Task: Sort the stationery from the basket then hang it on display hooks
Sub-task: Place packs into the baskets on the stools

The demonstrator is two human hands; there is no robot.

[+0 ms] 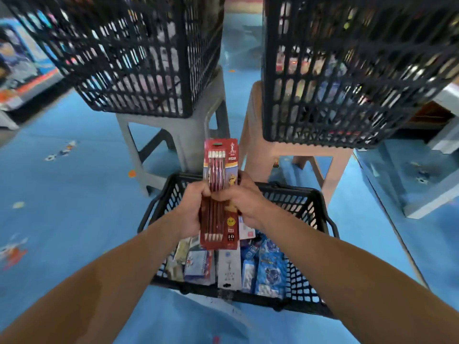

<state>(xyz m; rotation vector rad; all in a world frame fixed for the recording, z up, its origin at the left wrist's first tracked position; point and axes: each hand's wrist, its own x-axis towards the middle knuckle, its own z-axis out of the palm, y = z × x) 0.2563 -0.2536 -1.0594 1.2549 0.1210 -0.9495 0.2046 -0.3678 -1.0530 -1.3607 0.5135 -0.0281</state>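
Gripping a red pencil pack (218, 219) upright with left hand (192, 209) and right hand (244, 202), around its middle. Held over a black basket (298, 281) of stationery.

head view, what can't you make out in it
Head view:
- pencil pack: middle covered by the left hand and right hand; print too small to read.
- left crate, right crate: contents blurred behind mesh, tops cut by the upper edge.
- basket: lower items hidden under top packets.
- display hooks: none in view.

grey stool (188, 135) beside tan stool (298, 151), both on blue floor (74, 207).
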